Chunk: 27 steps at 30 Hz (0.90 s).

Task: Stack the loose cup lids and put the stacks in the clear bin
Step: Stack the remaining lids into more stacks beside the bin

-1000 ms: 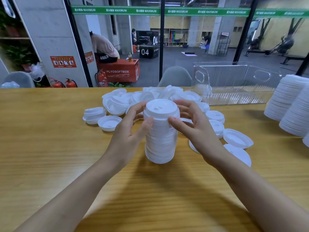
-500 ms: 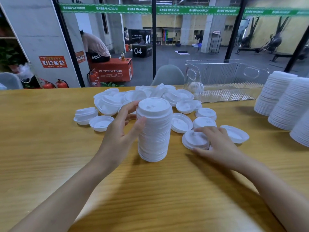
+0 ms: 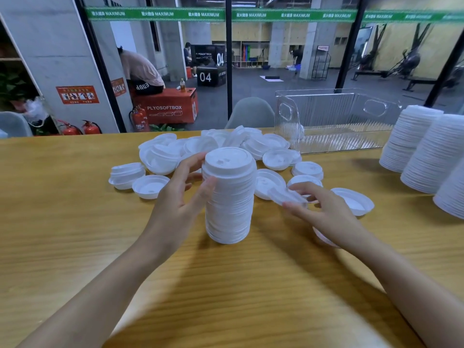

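A tall stack of lids (image 3: 229, 197) stands upright on the wooden desk (image 3: 75, 234) at the centre of the frame. The lids are white and tightly nested, so the side shows fine ribs, and the top lid shows its raised rim and small sip opening. The left hand (image 3: 180, 202) holds the stack from the left, thumb against its side and fingers (image 3: 193, 162) curled round the back near the top. Just right of the stack, the right hand (image 3: 326, 214) pinches a single lid (image 3: 286, 195) between thumb and fingers, tilted and blurred, just above the desk. Another lid (image 3: 324, 238) lies partly under that wrist.

Loose lids (image 3: 226, 144) lie heaped behind the stack, some dome up and some hollow side up. A short stack (image 3: 126, 173) sits at centre left. The clear bin (image 3: 334, 119), with ribbed walls and cut-out handles, stands at the upper right on the desk's far edge. Tall finished stacks (image 3: 411, 139) stand at the right edge, outside the bin.
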Available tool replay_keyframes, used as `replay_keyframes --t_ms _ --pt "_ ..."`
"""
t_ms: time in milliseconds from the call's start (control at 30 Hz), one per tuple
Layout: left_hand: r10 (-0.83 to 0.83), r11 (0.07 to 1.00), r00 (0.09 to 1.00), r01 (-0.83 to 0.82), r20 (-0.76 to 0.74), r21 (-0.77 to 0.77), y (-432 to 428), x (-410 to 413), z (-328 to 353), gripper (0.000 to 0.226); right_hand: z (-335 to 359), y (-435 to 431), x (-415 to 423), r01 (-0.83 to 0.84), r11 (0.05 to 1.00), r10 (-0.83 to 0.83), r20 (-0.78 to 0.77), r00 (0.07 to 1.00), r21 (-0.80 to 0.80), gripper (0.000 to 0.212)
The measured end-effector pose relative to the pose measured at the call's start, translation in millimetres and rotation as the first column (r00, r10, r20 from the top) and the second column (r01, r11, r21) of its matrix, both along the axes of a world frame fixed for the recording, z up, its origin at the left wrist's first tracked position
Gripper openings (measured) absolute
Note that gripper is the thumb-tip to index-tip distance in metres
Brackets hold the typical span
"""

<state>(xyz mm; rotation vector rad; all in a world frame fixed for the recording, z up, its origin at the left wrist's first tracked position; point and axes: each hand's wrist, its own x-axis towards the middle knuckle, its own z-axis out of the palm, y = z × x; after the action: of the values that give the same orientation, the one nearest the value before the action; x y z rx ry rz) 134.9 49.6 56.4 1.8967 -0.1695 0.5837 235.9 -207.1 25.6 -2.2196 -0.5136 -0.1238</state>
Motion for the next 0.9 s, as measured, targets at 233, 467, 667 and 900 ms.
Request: replay_keyframes --t_ms 233,467,667,900 --pt "0.008 1.000 1.000 -0.008 0.000 0.010 -1 0 1 0.052 41 18 -14 -0.122 0.867 0.198 -0.110 0.974 0.483 0.042" --pt "0.014 1.000 1.000 -0.014 0.009 -0.008 0 0 -2 0.062 77 54 -24 -0.354 0.877 0.326 0.140 0.935 0.324 0.028" --pt "-0.008 1.000 0.999 0.008 0.035 -0.006 -3 -2 2 0.043 76 68 -20 -0.441 0.883 0.397 0.242 0.885 0.163 0.030" --pt "-0.004 1.000 1.000 0.004 0.018 -0.023 -1 -2 2 0.048 72 69 -18 -0.438 0.890 0.396 0.262 0.880 0.127 0.031"
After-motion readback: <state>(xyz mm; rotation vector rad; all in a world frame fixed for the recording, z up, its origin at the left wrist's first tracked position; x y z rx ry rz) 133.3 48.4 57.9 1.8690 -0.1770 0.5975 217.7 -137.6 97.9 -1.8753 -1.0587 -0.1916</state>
